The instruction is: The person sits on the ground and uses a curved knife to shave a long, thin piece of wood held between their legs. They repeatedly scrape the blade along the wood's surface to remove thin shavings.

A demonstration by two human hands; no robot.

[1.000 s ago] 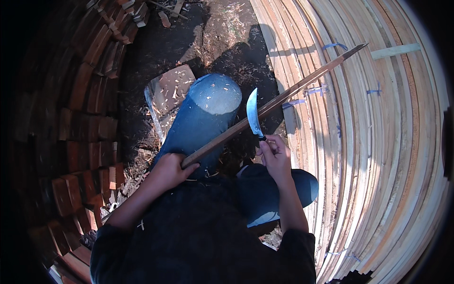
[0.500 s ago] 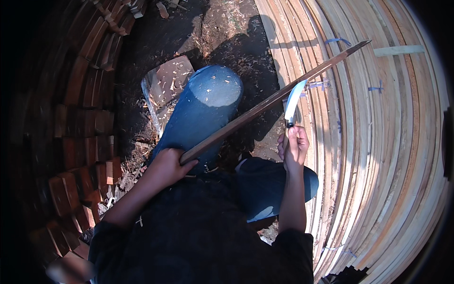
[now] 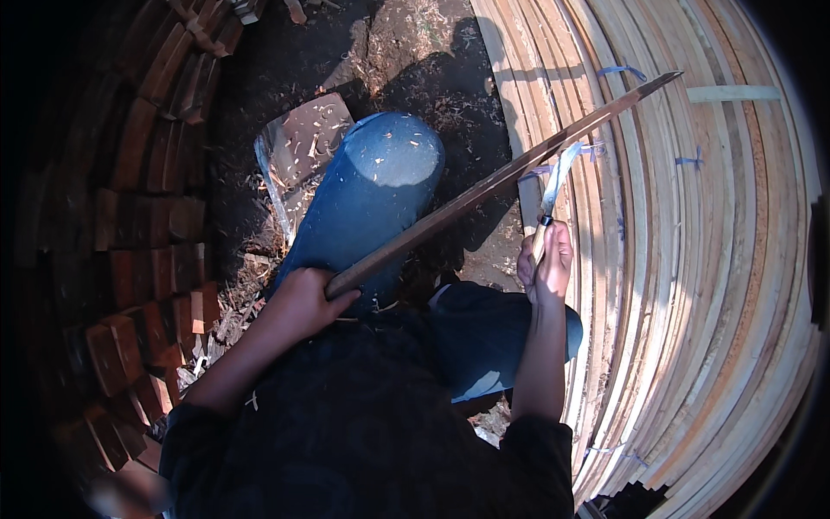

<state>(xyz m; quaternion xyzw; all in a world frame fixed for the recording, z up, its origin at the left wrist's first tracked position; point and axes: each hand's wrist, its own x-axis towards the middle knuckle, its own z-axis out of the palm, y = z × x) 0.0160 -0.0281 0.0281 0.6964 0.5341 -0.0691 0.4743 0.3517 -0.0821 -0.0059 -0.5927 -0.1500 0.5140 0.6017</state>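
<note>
A long, thin brown wooden strip slants up from my lap to the far right, passing over my raised knee. My left hand is closed around its near end. Its far end lies over the stacked boards at the right. My right hand grips the pale handle of a knife. The knife's curved, shiny blade points up and away, and its tip is close to the right side of the strip. Whether the blade touches the strip I cannot tell.
Long pale boards lie stacked along the right, with bits of blue tie on them. Brown wood blocks are piled at the left. A flat brown slab with shavings on it lies past my knee.
My right hand has shifted slightly right and turned the knife, so its blade tilts more to the right. The wooden strip and my left hand have barely moved.
</note>
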